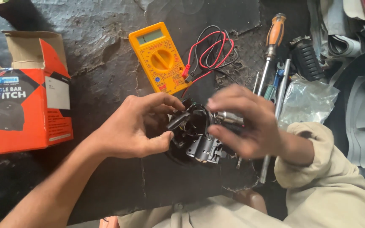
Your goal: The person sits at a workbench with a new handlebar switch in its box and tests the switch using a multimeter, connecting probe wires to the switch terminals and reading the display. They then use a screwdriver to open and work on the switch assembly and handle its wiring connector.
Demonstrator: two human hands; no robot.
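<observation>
With the orange box [26,105] open at nine o'clock and the yellow multimeter [160,58] idle at twelve, the left hand [136,124] pinches the black switch housing [197,135] at centre while the right hand [248,120] curls around its metal end, assembly seemingly midway.

Multimeter [160,58] behind hands [138,124]; box [20,99] left; screwdriver [271,46] right.

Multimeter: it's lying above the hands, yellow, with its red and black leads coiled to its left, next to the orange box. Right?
Not quite. The yellow multimeter does lie above the hands, but the head view shows its red and black leads coiled to its right, toward the screwdriver. The orange box sits apart on the far left.
</observation>
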